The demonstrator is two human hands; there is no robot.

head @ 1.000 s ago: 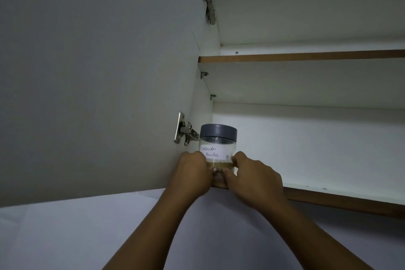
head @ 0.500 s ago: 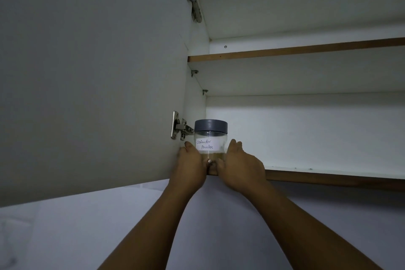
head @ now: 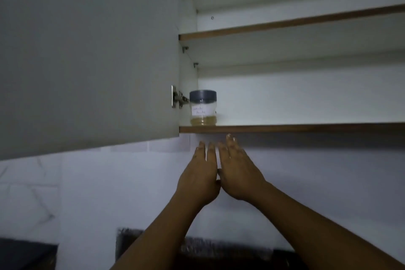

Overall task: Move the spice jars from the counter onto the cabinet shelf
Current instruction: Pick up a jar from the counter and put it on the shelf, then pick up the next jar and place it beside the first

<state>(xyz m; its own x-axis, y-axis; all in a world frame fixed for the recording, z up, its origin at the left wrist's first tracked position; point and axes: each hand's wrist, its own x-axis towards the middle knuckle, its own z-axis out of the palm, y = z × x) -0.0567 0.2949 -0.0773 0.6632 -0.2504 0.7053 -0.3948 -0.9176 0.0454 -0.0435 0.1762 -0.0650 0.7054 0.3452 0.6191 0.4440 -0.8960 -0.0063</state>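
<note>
Both my left hand [head: 198, 174] and right hand [head: 238, 173] are empty, fingers straight, just under the shelf [head: 306, 128]. The jar [head: 203, 110] stands upright at its left end, beside the hinge [head: 178, 99]. I'd bring the next jar in to its right, clear of the door [head: 87, 50].

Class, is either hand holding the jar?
No, the left hand and right hand are open below the shelf, apart from the jar.

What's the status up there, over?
Left hand open, right hand open, both below shelf. Spice jar upright on it, far left. Cabinet door open alongside.
</note>
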